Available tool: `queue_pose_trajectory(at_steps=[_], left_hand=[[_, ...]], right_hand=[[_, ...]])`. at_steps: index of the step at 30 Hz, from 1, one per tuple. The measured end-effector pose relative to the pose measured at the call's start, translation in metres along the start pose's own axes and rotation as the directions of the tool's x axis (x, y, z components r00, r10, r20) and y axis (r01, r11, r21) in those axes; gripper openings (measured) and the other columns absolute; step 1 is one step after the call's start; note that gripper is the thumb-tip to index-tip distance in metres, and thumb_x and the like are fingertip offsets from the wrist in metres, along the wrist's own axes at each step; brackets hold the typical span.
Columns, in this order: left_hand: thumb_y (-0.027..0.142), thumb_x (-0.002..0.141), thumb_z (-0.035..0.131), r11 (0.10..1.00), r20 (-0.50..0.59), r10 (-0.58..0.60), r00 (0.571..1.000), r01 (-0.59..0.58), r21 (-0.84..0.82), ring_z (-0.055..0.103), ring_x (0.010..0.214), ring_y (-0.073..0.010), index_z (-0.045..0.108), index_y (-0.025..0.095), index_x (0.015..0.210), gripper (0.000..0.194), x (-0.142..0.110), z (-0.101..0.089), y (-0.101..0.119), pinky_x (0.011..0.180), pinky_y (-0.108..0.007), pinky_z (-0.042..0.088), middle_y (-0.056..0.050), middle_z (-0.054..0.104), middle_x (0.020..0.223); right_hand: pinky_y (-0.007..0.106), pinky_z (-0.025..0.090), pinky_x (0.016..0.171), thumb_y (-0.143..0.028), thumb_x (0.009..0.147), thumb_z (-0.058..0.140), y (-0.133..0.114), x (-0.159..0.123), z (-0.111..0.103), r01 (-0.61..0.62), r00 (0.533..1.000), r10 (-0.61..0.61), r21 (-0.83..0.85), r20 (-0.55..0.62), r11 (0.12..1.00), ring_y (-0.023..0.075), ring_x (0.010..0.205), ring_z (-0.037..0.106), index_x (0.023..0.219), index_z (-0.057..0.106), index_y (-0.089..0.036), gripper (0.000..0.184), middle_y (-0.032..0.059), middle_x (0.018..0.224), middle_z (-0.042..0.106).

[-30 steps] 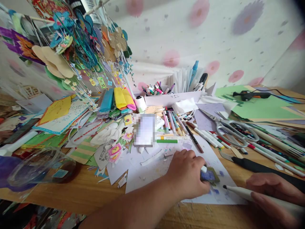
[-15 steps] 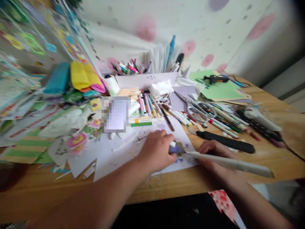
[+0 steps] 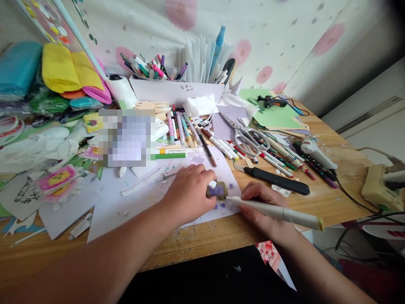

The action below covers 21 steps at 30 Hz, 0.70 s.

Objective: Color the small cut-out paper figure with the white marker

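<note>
Two bare hands work over a large white sheet [image 3: 109, 213] at the front edge of a wooden table [image 3: 171, 253]. With curled fingers, the left hand [image 3: 193, 192] has a small white cap [image 3: 212, 184], probably a marker's, in its grip, and the same fingers are at the left side of a small purple-and-olive piece [image 3: 217, 190] lying on the sheet. Pinched between thumb and fingers, the white marker [image 3: 281, 212] is in the right hand [image 3: 264, 207], its tip at the piece's lower right edge and its yellowish end pointing right.

Beyond the right hand lies a black utility knife [image 3: 276, 181], blade toward the left. Farther back, silver scissors [image 3: 249, 139] rest by a spread of markers, their blades over lavender paper [image 3: 226, 124]. A black glue gun [image 3: 272, 101] sits on green paper [image 3: 283, 118] at the back right. Bundles of yellow material [image 3: 60, 67] lie at the back left, near a white box [image 3: 171, 90] with pens behind its front wall.
</note>
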State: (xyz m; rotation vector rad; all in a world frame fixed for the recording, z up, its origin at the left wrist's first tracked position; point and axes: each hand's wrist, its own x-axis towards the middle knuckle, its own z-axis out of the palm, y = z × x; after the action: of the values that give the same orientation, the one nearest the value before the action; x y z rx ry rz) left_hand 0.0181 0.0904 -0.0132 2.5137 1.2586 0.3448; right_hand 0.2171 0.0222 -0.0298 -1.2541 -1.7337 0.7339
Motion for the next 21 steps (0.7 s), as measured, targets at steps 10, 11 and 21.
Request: queue_pose_trajectory(at_steps=[10,11,21], left_hand=[[0.028,0.070,0.061,1.000,0.009,-0.017,1.000,0.017,-0.016,0.053,0.087,-0.0240,0.058,0.022,0.080,0.012,0.0008,0.0011,-0.0002,0.077,-0.038,0.041,-0.003,0.056,0.084],[0.028,0.070,0.061,1.000,0.008,-0.016,1.000,0.016,-0.017,0.053,0.087,-0.0240,0.058,0.022,0.080,0.012,0.0007,0.0011,-0.0002,0.077,-0.038,0.041,-0.003,0.056,0.084],[0.027,0.069,0.061,0.999,0.018,-0.028,0.999,0.028,-0.026,0.053,0.085,-0.0241,0.057,0.022,0.079,0.012,0.0015,0.0000,0.0012,0.076,-0.038,0.041,-0.003,0.056,0.083]], right_hand=[[0.028,0.041,0.055,-0.026,0.078,0.063,-0.0019,0.0001,-0.0013,-0.026,1.000,0.026,0.002,-0.003,1.000,0.0163,0.065,0.055,0.074,0.054,-0.022,0.011,-0.0002,0.068,0.058],[0.028,0.041,0.055,-0.026,0.078,0.063,-0.0023,0.0003,-0.0014,-0.028,1.000,0.028,-0.001,-0.004,1.000,0.0161,0.064,0.055,0.074,0.054,-0.022,0.011,-0.0004,0.068,0.058],[0.026,0.040,0.052,-0.028,0.077,0.065,-0.0031,0.0019,-0.0025,-0.081,0.997,0.081,0.024,0.019,0.996,0.0151,0.061,0.055,0.074,0.056,-0.022,0.012,-0.0003,0.066,0.059]])
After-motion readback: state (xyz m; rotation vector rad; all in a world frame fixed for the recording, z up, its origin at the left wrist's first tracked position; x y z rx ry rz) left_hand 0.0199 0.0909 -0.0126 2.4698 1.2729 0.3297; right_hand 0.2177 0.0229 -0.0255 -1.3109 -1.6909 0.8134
